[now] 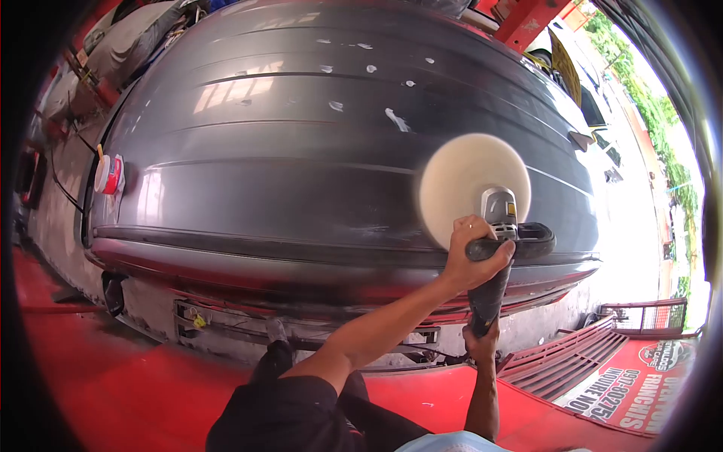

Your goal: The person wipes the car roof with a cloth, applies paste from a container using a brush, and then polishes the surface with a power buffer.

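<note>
A power polisher (489,290) with a large round cream pad (463,181) is over the right part of a dark grey vehicle roof (301,196). The pad's face looks smooth and its edge blurred. My left hand (474,252) is wrapped round the black front handle near the tool's head. Lower down, my right hand (482,343) grips the rear end of the body. White smears (397,120) of compound dot the roof above and left of the pad. Whether the pad touches the roof is hard to tell.
A white and red tub (111,175) stands at the roof's left end. Below the roof's near edge is a metal frame (248,331) over a red floor (135,384). A slatted bench (561,358) and a printed banner (633,384) are at the lower right. A red post (527,22) rises beyond the roof.
</note>
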`<state>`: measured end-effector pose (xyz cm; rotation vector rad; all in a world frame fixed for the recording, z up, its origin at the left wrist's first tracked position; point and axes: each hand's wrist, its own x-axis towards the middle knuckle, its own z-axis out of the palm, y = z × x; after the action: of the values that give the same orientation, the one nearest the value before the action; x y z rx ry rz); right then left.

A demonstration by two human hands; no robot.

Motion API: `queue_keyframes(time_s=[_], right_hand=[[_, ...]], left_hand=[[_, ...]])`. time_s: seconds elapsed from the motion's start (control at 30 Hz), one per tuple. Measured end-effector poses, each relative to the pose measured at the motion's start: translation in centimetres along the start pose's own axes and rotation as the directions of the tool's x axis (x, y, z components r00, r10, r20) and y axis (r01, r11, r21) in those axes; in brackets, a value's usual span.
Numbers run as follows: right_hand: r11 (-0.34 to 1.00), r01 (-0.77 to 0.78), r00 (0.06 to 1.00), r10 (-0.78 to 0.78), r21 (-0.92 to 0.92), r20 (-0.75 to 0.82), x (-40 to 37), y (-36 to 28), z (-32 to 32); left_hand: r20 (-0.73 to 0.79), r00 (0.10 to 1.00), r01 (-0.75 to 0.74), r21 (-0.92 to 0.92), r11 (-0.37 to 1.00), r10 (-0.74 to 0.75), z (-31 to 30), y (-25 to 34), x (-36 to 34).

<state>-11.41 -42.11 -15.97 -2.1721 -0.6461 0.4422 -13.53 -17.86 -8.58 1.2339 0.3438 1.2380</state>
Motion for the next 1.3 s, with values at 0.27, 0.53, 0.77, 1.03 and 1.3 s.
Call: queue_keyframes(time_s=[0.27, 0.53, 0.77, 1.03, 1.3], right_hand=[[1.000, -0.005, 0.986, 0.009, -0.027, 0.168, -1.5, -3.1, 3.0], [0.975, 0.141, 0.957, -0.090, -0.172, 0.276, -0.9, -8.4, 7.0], [0.978, 0.173, 0.911, -0.112, -0.121, 0.398, -1.0, -12.6, 12.5], [0.943, 0.328, 0.830, -0.256, -0.062, 0.496, -2.4, -20.2, 19.4], [0.916, 0.400, 0.726, -0.314, -0.004, 0.612, -4.3, -28.8, 26.8]], left_hand=[[-0.057, 0.994, -0.084, 0.084, 0.993, 0.089, -7.7, 3.5, 0.0], [-0.163, 0.981, -0.091, 0.117, 0.989, 0.109, -15.0, 6.3, 1.3], [-0.234, 0.952, -0.149, 0.210, 0.966, 0.198, -22.7, 8.6, 2.2], [-0.386, 0.916, -0.057, 0.135, 0.989, 0.105, -32.5, 12.5, 3.5], [-0.767, 0.639, -0.112, -0.156, 0.981, -0.049, -45.1, 10.2, 2.4]])
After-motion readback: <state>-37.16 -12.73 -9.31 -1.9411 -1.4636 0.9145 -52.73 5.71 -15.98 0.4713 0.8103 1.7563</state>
